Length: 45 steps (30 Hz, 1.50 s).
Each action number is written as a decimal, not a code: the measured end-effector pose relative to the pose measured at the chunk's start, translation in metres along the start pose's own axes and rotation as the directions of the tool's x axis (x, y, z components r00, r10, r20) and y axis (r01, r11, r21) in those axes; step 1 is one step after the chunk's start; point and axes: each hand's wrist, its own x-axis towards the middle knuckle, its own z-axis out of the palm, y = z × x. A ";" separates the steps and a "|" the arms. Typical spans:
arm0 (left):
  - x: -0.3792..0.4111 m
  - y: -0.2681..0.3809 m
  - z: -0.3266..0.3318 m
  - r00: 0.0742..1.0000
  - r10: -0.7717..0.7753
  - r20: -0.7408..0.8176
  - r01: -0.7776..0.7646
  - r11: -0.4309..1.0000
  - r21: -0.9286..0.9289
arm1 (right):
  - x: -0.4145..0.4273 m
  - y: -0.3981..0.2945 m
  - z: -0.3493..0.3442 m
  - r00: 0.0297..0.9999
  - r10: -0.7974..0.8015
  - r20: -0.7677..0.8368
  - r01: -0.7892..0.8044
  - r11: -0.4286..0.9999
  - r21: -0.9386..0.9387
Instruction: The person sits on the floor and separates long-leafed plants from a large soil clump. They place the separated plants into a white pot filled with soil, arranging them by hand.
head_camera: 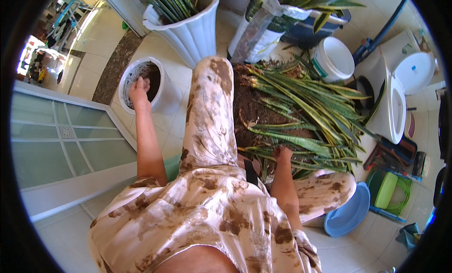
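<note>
At the left, my left hand [140,87] reaches into the mouth of a white plant pot [169,96] with dark soil inside; whether the fingers hold anything is unclear. On the right, my right hand [283,153] is down among the long leaves of snake plants [303,121], its fingers curled and partly hidden, so its grip cannot be made out. The uprooted plants lie in a heap, roots toward my knee, over loose brown soil [247,114] on the floor.
A tall fluted white planter [197,33] with snake plants stands ahead, beside a plastic sack [259,36]. Rightward are a white bucket [335,57], a toilet [392,107], a blue basin [348,213] and a green tub [386,190]. A framed glass door [70,139] stands at the left.
</note>
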 end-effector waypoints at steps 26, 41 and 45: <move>-0.147 0.090 0.404 0.491 0.001 0.871 -0.258 0.955 0.144 | -0.038 -0.085 0.136 0.752 -0.185 0.632 0.149 0.983 0.110; -0.111 0.118 0.403 0.557 0.102 0.824 -0.116 0.992 -0.044 | -0.060 -0.150 0.272 0.483 -0.443 0.755 0.456 -0.609 -0.649; -0.106 0.114 0.406 0.591 0.165 0.790 -0.148 0.984 -0.095 | -0.060 -0.138 0.264 0.400 -0.577 0.712 0.420 -0.575 -0.703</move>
